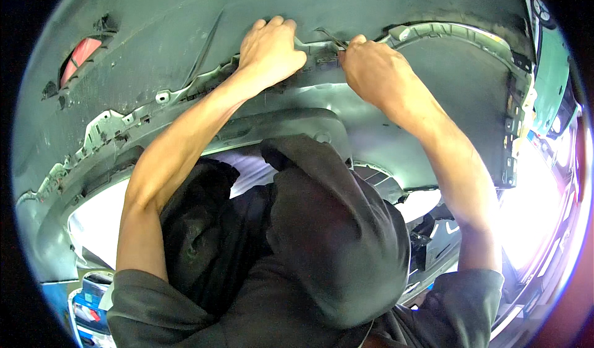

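A large dark grey car bumper cover (167, 32) curves in front of me, with a jagged bracket strip (114, 122) of tabs and slots along it. My left hand (270, 50) lies against this strip near the middle, its fingers curled in. Whatever may be inside that grip is hidden. Just to the right, my right hand (371, 66) is closed around a slim, dark metal tool (329, 37). The tool's thin end points left and up, close to the strip. Its handle is covered by my fingers, so its exact kind does not show.
A red piece (80, 60) shows through a slot at the upper left. Below my hands runs a second grey moulded panel (291, 125). Blue items (90, 308) stand at the lower left. On the far right is a green car panel (550, 79).
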`<action>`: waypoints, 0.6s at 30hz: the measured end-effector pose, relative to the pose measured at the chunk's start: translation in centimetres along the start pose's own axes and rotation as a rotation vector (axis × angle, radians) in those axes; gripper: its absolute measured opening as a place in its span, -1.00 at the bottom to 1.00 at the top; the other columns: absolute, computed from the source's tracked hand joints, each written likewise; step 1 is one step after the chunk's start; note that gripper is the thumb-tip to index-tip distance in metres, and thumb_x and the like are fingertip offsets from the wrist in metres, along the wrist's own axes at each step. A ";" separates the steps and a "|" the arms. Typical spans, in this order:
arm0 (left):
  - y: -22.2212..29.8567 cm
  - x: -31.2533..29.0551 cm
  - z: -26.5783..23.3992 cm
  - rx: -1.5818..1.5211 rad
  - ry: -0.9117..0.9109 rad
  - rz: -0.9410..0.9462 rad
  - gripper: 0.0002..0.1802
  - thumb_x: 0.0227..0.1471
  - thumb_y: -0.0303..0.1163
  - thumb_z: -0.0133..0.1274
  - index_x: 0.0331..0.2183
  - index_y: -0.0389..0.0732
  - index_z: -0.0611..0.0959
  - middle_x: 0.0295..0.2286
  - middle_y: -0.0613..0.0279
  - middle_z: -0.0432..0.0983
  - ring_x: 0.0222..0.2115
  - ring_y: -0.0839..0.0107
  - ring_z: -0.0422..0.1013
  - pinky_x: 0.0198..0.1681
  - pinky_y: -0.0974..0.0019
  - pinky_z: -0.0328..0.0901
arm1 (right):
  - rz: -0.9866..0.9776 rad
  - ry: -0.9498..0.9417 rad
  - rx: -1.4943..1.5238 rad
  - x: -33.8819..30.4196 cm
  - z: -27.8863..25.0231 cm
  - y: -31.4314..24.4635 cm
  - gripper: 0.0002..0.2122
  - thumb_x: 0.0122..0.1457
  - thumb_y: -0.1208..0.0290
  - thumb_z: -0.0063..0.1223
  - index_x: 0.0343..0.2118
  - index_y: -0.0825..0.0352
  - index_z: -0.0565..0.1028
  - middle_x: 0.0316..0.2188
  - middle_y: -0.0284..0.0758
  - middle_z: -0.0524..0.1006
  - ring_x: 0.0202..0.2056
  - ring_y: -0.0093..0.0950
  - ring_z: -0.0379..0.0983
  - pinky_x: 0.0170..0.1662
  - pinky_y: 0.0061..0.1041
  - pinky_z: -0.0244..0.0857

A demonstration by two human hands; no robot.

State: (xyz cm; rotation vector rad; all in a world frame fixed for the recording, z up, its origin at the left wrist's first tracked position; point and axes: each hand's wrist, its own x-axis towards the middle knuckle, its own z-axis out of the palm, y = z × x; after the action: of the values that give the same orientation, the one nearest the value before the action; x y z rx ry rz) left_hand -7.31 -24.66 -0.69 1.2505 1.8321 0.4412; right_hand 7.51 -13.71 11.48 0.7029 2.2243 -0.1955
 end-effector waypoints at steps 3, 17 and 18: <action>0.4 -0.4 -0.1 -0.034 0.019 0.005 -0.54 -0.09 -0.47 0.08 -0.07 -0.30 0.71 -0.05 -0.07 0.60 0.01 -0.12 0.46 0.14 -0.10 0.38 | -0.039 0.005 -0.082 0.0 0.2 0.3 -0.72 0.48 0.40 -0.07 -0.21 0.60 0.53 -0.47 0.04 0.68 -0.35 -0.03 0.74 -0.29 -0.16 0.65; -2.5 0.9 -0.3 -0.028 -0.089 0.119 -0.43 -0.08 -0.38 0.10 0.04 -0.26 0.69 0.01 -0.10 0.62 0.07 -0.13 0.49 0.20 -0.08 0.39 | 0.184 0.016 0.339 -1.5 2.3 0.8 -0.53 0.54 0.10 -0.10 -0.11 0.58 0.49 -0.42 0.15 0.67 -0.24 0.15 0.66 -0.13 0.09 0.52; -2.4 0.9 -0.6 -0.043 -0.109 0.120 -0.43 -0.09 -0.45 0.04 0.03 -0.27 0.68 0.04 -0.17 0.62 0.13 -0.17 0.48 0.20 -0.10 0.36 | 0.202 0.024 0.365 -1.7 2.8 1.1 -0.52 0.54 0.06 -0.11 -0.11 0.54 0.50 -0.41 0.16 0.67 -0.24 0.16 0.66 -0.14 0.11 0.50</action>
State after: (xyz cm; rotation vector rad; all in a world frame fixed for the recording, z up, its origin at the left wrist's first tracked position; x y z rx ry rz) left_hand -9.35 -24.77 -2.39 1.3336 1.6546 0.4669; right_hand 10.85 -14.46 10.92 1.1250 2.1433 -0.5010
